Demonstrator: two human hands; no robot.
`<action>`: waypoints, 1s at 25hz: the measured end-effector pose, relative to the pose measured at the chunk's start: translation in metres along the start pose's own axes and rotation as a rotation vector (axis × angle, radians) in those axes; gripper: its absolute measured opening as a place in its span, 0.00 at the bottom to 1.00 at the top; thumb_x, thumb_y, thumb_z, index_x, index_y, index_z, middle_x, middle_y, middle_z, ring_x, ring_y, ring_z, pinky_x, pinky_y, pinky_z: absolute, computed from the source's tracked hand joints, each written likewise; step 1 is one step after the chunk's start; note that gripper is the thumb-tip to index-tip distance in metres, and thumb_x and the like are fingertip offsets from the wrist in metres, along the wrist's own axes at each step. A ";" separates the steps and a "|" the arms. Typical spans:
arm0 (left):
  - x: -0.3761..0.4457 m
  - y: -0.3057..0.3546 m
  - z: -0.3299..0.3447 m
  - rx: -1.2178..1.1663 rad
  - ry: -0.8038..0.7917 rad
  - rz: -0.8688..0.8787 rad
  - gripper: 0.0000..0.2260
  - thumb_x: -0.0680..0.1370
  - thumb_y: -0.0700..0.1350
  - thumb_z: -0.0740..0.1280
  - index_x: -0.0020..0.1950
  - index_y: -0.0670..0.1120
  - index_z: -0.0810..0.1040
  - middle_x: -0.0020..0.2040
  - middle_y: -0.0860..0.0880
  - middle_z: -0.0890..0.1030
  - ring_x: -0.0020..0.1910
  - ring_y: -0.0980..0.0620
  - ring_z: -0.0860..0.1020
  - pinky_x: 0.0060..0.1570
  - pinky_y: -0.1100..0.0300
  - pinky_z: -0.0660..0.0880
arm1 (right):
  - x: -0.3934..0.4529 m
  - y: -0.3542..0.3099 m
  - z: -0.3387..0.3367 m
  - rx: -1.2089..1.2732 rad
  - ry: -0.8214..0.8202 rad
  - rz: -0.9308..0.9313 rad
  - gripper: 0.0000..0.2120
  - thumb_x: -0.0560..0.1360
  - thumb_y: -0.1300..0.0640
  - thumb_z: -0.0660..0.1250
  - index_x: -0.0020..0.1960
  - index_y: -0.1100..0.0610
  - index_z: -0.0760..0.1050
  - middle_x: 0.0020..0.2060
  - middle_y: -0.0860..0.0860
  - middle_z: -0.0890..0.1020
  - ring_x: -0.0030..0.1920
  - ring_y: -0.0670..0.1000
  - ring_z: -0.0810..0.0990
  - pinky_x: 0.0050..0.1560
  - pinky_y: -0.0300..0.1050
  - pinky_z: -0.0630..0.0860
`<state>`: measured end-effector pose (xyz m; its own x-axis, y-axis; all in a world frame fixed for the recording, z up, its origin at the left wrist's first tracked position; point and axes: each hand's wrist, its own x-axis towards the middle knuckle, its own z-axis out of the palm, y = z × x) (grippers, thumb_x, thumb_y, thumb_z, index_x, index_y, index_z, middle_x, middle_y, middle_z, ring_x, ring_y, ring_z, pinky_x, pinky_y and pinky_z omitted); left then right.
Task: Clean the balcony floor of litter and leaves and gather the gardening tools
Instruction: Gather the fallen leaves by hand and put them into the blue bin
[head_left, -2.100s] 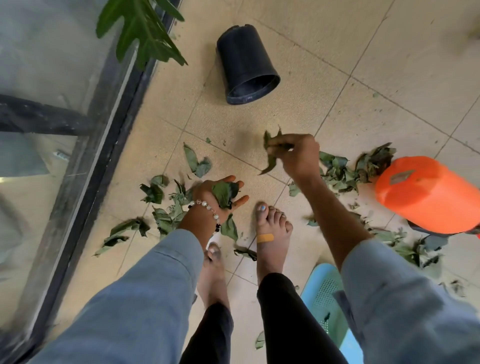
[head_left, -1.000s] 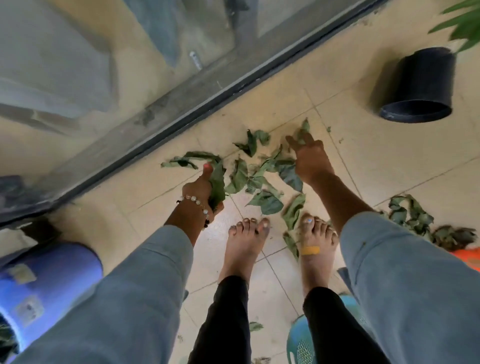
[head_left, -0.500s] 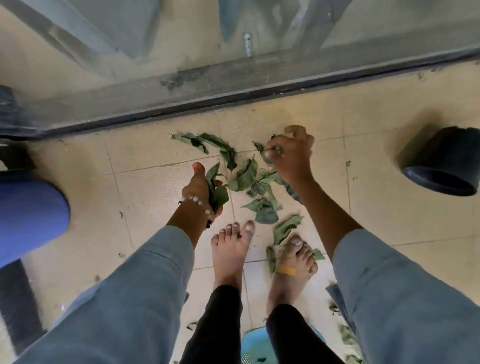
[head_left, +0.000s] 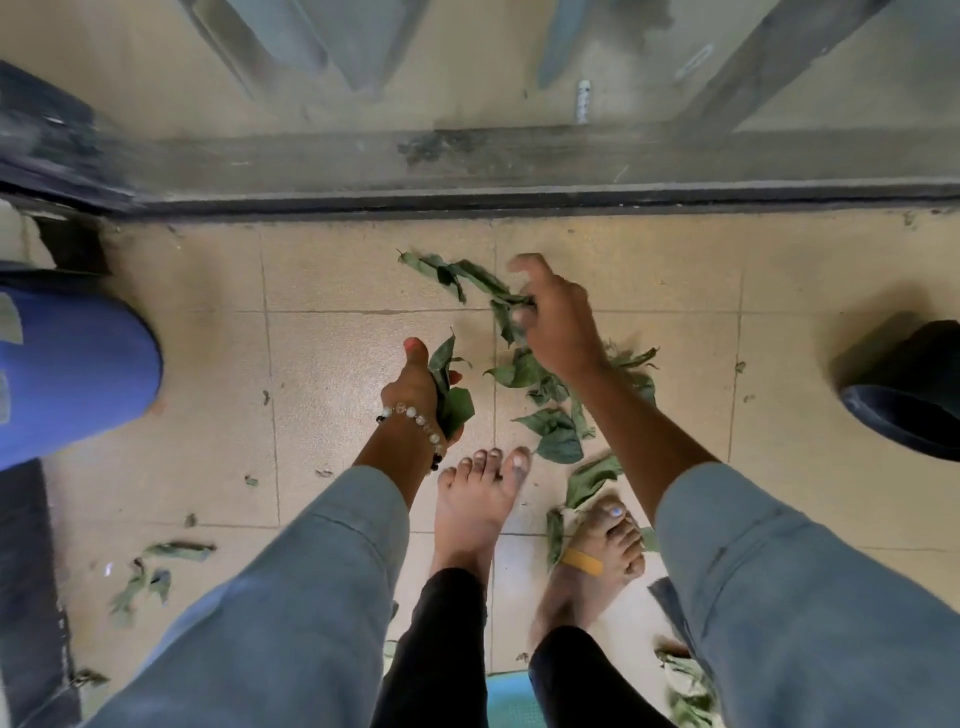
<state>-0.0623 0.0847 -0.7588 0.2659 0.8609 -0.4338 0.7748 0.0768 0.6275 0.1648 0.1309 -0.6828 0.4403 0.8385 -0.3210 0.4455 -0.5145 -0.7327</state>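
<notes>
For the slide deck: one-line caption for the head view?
Left hand holds a bunch of green leaves while right hand picks more from the beige tiled floor.

The scene is lit evenly by soft daylight, a faint shadow is cast left of the black pot, motion blur is seen at the left edge, and wide-angle curvature is shown by the glass door track.

Leaves in both hands
</notes>
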 end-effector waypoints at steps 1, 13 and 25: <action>-0.002 0.000 0.000 -0.005 0.001 0.019 0.14 0.83 0.47 0.53 0.58 0.50 0.78 0.46 0.46 0.79 0.38 0.45 0.78 0.37 0.52 0.70 | 0.004 -0.014 0.007 -0.083 -0.101 -0.012 0.28 0.75 0.70 0.63 0.73 0.56 0.63 0.57 0.61 0.75 0.50 0.54 0.78 0.47 0.46 0.79; 0.000 -0.027 -0.013 -0.173 0.003 -0.070 0.11 0.77 0.46 0.64 0.59 0.53 0.73 0.41 0.49 0.78 0.35 0.47 0.76 0.36 0.54 0.70 | 0.024 -0.029 0.037 -0.299 -0.139 0.089 0.10 0.75 0.65 0.67 0.56 0.64 0.77 0.50 0.59 0.81 0.49 0.54 0.79 0.47 0.39 0.75; -0.006 -0.032 -0.026 -0.089 -0.007 -0.010 0.14 0.77 0.45 0.61 0.62 0.54 0.72 0.44 0.51 0.78 0.35 0.49 0.75 0.34 0.56 0.71 | 0.051 -0.042 0.085 -0.626 -0.279 -0.155 0.17 0.77 0.68 0.61 0.65 0.64 0.73 0.50 0.62 0.80 0.49 0.55 0.79 0.49 0.40 0.75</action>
<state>-0.1036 0.0901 -0.7589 0.2626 0.8564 -0.4445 0.7236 0.1300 0.6779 0.1024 0.2111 -0.7192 0.1564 0.8820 -0.4445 0.8890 -0.3219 -0.3258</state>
